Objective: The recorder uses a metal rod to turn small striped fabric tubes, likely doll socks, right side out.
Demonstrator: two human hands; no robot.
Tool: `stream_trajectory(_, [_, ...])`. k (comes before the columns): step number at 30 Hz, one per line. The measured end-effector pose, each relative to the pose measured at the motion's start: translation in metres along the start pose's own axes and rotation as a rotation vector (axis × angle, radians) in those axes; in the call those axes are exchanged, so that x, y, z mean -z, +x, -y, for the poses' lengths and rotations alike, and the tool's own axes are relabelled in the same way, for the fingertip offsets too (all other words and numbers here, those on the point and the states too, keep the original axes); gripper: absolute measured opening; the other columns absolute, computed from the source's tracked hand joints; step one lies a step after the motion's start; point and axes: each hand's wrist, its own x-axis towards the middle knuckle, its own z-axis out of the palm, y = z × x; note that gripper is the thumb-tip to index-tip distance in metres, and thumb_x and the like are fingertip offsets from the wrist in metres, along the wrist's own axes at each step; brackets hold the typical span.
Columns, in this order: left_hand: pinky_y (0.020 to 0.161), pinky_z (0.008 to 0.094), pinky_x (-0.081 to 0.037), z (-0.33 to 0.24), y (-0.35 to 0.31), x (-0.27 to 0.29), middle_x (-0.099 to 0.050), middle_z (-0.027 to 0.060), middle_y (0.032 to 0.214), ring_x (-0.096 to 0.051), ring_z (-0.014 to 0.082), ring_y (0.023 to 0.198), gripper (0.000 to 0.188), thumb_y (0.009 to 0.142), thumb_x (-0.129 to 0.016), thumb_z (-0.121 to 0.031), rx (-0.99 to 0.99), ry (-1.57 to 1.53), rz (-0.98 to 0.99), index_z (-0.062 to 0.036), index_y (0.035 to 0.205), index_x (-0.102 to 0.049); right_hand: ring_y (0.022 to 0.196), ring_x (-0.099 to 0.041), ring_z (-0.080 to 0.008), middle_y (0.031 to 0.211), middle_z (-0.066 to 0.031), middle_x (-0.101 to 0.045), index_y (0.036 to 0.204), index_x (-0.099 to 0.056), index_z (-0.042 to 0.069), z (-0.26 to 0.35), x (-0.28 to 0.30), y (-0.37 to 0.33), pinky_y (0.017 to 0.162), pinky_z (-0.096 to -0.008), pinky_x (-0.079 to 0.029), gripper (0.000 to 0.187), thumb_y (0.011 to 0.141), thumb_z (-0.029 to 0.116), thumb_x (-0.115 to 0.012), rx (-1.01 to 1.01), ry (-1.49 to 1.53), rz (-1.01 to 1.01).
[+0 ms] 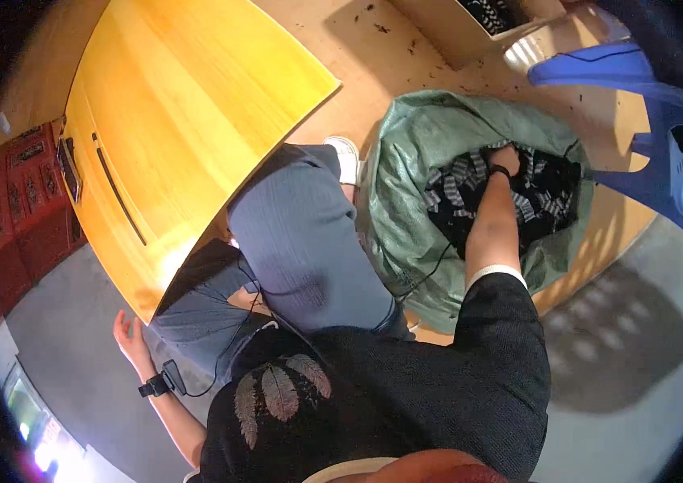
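My right hand [506, 158] reaches down into a large green woven sack [406, 161] on the right. Its fingers are buried among black pieces with grey-and-white striped parts [454, 187], which look like small knitted or cloth items; I cannot make out whether it grips any. My left hand [131, 338] hangs beside the near left corner of the yellow wooden table [205, 88], fingers apart and holding nothing. A black band with a small device [166, 381] is on the left wrist.
A long thin black object [120, 189] and a dark flat device [70, 169] lie on the tabletop's left side. Behind the sack stands an open box [470, 32] with dark items. A blue plastic chair [667, 121] is at right, and red carved furniture [20, 209] at far left.
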Motion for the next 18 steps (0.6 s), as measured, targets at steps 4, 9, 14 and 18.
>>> stream_trajectory(4, [0.064, 0.0231, -0.042, 0.009, -0.008, -0.008, -0.05, 0.0052, 0.098, -0.048, 0.0126, 0.082, 0.037, 0.077, -0.059, -0.015, 0.155, -0.162, 0.051, -0.0071, 0.112, -0.05, 0.084, -0.057, -0.0316, 0.092, -0.0187, -0.058, 0.106, -0.05, 0.002, -0.025, 0.008, -0.005, 0.07, -0.0405, -0.047, 0.051, 0.065, 0.028, -0.066, 0.005, 0.051, 0.01])
stream_trajectory(9, [0.058, 0.019, -0.039, 0.017, -0.018, -0.012, -0.05, 0.0026, 0.086, -0.046, 0.0075, 0.071, 0.035, 0.079, -0.058, -0.014, 0.101, -0.268, 0.032, -0.0076, 0.112, -0.049, 0.081, -0.055, -0.038, 0.088, -0.0195, -0.059, 0.106, -0.047, 0.001, -0.045, 0.045, -0.053, 0.069, -0.0445, -0.045, 0.057, 0.056, 0.019, -0.067, 0.188, 0.229, -0.165])
stream_trajectory(14, [0.063, 0.0192, -0.04, 0.013, -0.015, -0.012, -0.051, 0.0029, 0.087, -0.048, 0.0091, 0.074, 0.034, 0.081, -0.056, -0.013, 0.124, -0.428, 0.053, -0.0048, 0.113, -0.048, 0.089, -0.054, -0.0358, 0.094, -0.018, -0.059, 0.105, -0.051, 0.007, -0.092, 0.087, -0.108, 0.074, -0.0415, -0.045, 0.06, 0.051, 0.023, -0.071, 0.21, 0.326, -0.154])
stream_trajectory(18, [0.066, 0.0194, -0.04, 0.023, -0.006, -0.014, -0.052, 0.0037, 0.093, -0.05, 0.0099, 0.079, 0.034, 0.081, -0.055, -0.014, 0.095, -0.517, 0.088, -0.0047, 0.113, -0.047, 0.089, -0.054, -0.0349, 0.096, -0.0174, -0.058, 0.105, -0.052, 0.007, -0.118, 0.135, -0.16, 0.075, -0.0394, -0.044, 0.062, 0.048, 0.021, -0.073, 0.176, 0.43, -0.24])
